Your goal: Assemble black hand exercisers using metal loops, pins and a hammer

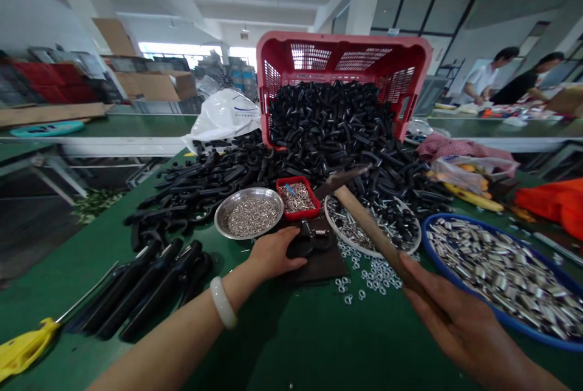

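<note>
My right hand is wrapped round the wooden handle of a hammer, whose dark head is raised over the parts behind. With fingers bent round it, my left hand holds a black plastic part on a dark flat block. A small metal spring or screw shows on that part's right side. Behind my left hand stand a steel bowl of small metal pieces and a red tray of pins. A white dish with screws and black parts lies right of the block.
A tipped red crate spills black parts over the green table. Several long black handles and a yellow-handled screwdriver lie left. Loose nuts and a blue tray of metal sleeves are right. Two people work farther back.
</note>
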Tool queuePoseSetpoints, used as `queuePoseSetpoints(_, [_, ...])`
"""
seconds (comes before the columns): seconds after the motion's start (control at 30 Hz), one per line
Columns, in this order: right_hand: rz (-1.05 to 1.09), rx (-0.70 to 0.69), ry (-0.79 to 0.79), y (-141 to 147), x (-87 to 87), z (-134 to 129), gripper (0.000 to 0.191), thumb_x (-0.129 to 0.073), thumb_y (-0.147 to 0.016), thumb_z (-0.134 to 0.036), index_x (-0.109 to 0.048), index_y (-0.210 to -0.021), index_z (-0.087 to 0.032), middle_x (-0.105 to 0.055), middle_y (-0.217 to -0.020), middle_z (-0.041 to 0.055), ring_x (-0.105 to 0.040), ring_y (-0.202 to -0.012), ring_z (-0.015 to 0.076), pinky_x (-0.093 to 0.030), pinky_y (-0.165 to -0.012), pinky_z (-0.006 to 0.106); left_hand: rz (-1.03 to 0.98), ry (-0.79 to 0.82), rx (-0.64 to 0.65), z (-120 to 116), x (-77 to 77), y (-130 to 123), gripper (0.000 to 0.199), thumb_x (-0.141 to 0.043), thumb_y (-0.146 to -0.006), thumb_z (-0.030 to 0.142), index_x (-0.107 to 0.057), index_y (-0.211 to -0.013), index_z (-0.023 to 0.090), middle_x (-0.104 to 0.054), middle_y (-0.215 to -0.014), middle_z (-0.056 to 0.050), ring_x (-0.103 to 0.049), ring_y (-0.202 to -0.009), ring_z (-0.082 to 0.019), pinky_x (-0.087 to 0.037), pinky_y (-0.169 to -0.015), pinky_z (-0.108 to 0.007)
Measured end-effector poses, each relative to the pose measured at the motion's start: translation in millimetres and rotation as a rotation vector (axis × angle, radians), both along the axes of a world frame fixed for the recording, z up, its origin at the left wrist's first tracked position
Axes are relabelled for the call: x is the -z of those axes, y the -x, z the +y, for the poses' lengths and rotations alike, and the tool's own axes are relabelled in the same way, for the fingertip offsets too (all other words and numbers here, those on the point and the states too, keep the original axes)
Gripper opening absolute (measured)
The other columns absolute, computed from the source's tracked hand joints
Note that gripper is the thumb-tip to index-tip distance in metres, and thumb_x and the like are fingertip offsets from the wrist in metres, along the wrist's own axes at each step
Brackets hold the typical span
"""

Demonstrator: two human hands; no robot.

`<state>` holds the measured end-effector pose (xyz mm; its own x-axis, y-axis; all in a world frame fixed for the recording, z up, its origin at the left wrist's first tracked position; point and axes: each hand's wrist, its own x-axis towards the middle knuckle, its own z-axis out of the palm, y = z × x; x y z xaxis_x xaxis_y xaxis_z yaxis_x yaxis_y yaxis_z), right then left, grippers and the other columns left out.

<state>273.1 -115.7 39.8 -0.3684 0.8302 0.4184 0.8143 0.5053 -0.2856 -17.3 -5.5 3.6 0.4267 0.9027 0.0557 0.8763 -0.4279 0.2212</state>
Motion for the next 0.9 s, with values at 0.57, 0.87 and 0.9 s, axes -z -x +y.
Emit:
queuePoseSetpoints(0.57, [-0.123,-0.08,0.136,10.5,5.5,9.4,0.055,-0.038,-0.083,-0.019,-0.025,-0.135,-0.028,-0.062,-0.107,0.0065,-0.062,-0.09,0.0202,-0.054,-0.074,0.033,-0.018,0.045,0.002,5.6,0.3,3.5,0.066,-0.058,-0.062,0.051,-0.043,-0.121,0.025,-0.052,-0.122,-0.002,-0.055,-0.1,-0.022,-0.045,-0.082,-0.034])
queuePoseSetpoints(0.87, [-0.137,-0.123,0.228,2.6,11.0,7.7,0.051,-0.039,-0.083,-0.021,-0.031,-0.133,-0.028,-0.06,-0.113,0.0038,-0.06,-0.094,0.02,-0.051,-0.08,0.033,-0.028,0.081,-0.007,6.4,-4.5,2.3,0.069,-0.059,-0.059,0.053,-0.043,-0.121,0.025,-0.053,-0.12,-0.004,-0.053,-0.102,-0.024,-0.044,-0.083,-0.033])
queuePoseSetpoints(0.9, [-0.116,-0.108,0.223,-2.0,9.1,10.3,0.05,-0.04,-0.083,-0.023,-0.033,-0.132,-0.029,-0.059,-0.114,0.0028,-0.06,-0.095,0.0207,-0.051,-0.08,0.033,-0.033,0.076,-0.015,3.6,-5.8,1.5,0.069,-0.059,-0.059,0.052,-0.044,-0.121,0.024,-0.053,-0.119,-0.005,-0.054,-0.101,-0.024,-0.044,-0.082,-0.033])
